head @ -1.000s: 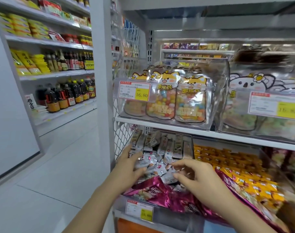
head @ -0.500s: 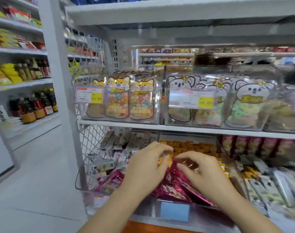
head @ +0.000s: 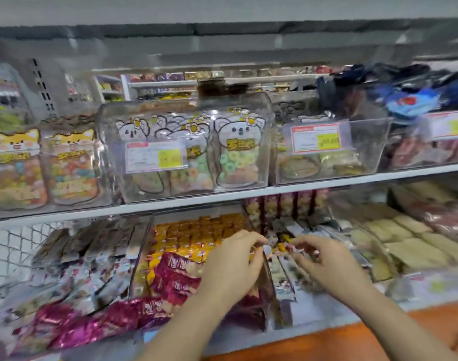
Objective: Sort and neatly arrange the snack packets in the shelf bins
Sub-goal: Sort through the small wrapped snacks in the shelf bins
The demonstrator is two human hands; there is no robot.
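Curling over snack packets [head: 196, 235]: left hand [head: 230, 265], right hand [head: 331, 268].

Heavy blur. Only the price tag [head: 155, 157] on the middle clear bin [head: 186, 195] is partly legible: 16.80 on its yellow patch, faint. Right-hand tag [head: 315, 138] and the yellow lettering on the koala packets [head: 235, 149] are unreadable.

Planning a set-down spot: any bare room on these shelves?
Free: the upper half of the clear bin right of the koala bags, and the orange ledge below. Crowded: every lower bin, heaped with packets around the left hand and right hand.
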